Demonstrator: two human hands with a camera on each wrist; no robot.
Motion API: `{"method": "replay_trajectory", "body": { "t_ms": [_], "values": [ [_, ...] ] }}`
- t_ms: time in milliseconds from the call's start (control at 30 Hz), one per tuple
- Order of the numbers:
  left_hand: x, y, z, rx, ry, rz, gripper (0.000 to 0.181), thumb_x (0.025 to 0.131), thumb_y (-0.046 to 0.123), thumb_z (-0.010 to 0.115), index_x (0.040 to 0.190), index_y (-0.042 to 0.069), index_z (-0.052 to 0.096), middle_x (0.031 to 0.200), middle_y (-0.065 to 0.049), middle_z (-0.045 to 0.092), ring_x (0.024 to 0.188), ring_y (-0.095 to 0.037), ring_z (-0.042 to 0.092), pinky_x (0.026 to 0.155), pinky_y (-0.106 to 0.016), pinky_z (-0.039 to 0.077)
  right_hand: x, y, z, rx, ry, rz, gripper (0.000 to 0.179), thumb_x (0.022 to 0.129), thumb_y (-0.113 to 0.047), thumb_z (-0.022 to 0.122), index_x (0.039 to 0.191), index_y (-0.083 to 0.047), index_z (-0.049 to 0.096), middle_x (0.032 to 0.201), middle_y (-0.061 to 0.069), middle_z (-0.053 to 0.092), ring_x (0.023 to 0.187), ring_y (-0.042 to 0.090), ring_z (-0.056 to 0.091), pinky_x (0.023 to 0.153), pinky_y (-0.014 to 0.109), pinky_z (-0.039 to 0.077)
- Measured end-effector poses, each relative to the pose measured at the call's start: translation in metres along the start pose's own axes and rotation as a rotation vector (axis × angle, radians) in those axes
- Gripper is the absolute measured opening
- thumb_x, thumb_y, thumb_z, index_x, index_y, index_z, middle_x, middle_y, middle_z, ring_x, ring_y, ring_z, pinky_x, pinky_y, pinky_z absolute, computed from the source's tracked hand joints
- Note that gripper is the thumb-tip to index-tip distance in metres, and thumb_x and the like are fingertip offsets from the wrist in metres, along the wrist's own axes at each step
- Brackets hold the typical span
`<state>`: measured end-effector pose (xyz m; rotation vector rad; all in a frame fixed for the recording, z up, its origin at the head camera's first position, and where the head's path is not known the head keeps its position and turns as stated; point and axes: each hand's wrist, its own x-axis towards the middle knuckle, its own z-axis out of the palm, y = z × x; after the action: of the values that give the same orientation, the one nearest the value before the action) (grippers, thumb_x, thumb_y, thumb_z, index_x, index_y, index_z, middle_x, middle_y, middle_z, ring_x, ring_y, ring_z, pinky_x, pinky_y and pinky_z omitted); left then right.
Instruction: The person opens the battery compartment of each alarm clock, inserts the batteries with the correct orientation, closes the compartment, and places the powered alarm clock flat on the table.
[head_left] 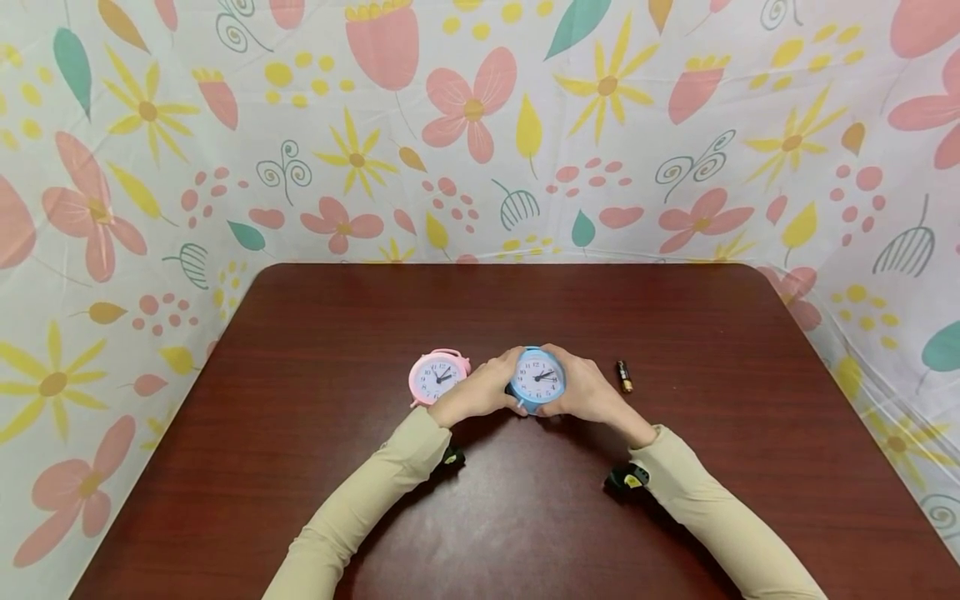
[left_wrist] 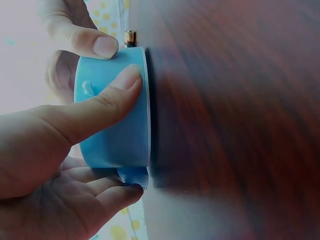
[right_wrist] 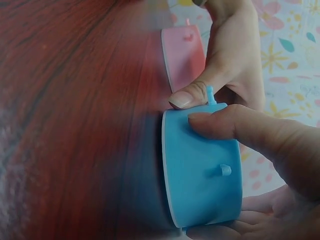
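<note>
A blue alarm clock [head_left: 537, 377] with a white dial is between both hands near the middle of the table, its face turned up toward the head camera. My left hand [head_left: 491, 385] grips its left side, the thumb [left_wrist: 117, 92] lying across the blue casing in the left wrist view. From the other side my right hand [head_left: 585, 387] holds it, with its thumb [right_wrist: 215, 124] on the casing in the right wrist view. Just left of my left hand lies a pink alarm clock [head_left: 437, 377], partly covered by that hand. Small pegs stick out of the blue casing.
A small black and copper battery [head_left: 625, 377] lies right of my right hand. The dark brown wooden table [head_left: 495, 517] reaches back to a flower-printed curtain [head_left: 472, 183]. Dark wrist devices [head_left: 627, 478] sit by both sleeve cuffs.
</note>
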<state>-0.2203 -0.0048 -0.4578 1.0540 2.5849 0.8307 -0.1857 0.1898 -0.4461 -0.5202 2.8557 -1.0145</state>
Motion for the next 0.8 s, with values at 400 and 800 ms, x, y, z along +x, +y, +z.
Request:
{"method": "replay_trajectory", "body": {
  "t_ms": [400, 800],
  "values": [
    [-0.0035, 0.0004, -0.0056, -0.006, 0.013, 0.05, 0.09, 0.072, 0.022, 0.086, 0.143, 0.003, 0.034, 0.135, -0.012, 0.053, 0.117, -0.022, 0.056, 0.101, -0.035, 0.045, -0.0012, -0.0035, -0.0025, 0.013, -0.003, 0.006, 0.081, 0.058, -0.02, 0.091, 0.128, -0.006, 0.053, 0.106, 0.013, 0.066, 0.092, 0.025, 0.062, 0.076, 0.039, 0.05],
    [-0.0053, -0.0006, -0.0088, -0.036, 0.014, 0.058, 0.099, 0.075, 0.024, 0.084, 0.15, -0.002, 0.024, 0.154, -0.02, 0.031, 0.138, -0.03, 0.039, 0.113, -0.041, 0.034, -0.004, -0.0049, -0.007, 0.025, 0.028, -0.005, 0.083, 0.058, -0.02, 0.092, 0.129, -0.007, 0.052, 0.108, 0.012, 0.066, 0.094, 0.025, 0.061, 0.077, 0.039, 0.049]
  ]
}}
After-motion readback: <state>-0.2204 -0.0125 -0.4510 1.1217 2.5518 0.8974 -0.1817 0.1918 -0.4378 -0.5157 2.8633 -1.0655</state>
